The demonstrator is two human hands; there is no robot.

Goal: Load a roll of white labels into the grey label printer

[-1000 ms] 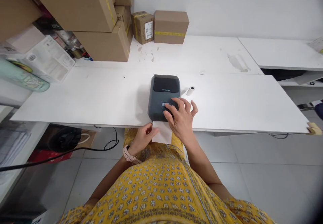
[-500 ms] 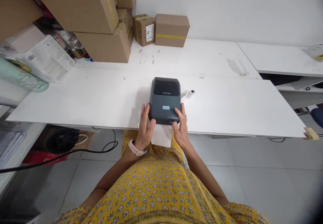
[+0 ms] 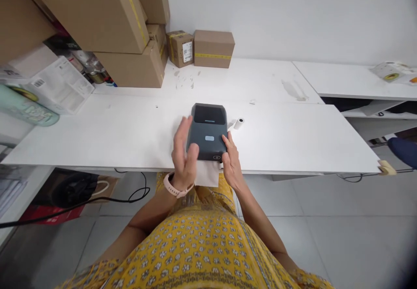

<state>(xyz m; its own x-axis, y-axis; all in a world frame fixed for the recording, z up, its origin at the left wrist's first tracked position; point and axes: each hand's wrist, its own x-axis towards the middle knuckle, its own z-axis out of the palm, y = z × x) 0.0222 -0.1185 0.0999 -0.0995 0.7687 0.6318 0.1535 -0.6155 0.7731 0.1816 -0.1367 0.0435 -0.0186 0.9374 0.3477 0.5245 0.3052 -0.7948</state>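
Note:
A dark grey label printer (image 3: 208, 130) sits near the front edge of a white table (image 3: 293, 141). A white paper label (image 3: 206, 175) hangs out of its front slot over the table edge. My left hand (image 3: 183, 154), fingers stretched out, lies flat against the printer's left side. My right hand (image 3: 230, 161) touches the printer's front right corner with its fingers extended. A small white paper roll (image 3: 239, 123) lies on the table just right of the printer.
Stacked cardboard boxes (image 3: 107, 24) stand at the back left, with two smaller boxes (image 3: 202, 48) by the wall. White packages (image 3: 55, 85) lie at the left. A black cable (image 3: 97, 200) runs under the table. A second white table (image 3: 352, 80) stands at the right.
My right hand left the printer's top and went to its front right corner. My left hand let go of the label and came up against the printer's left side.

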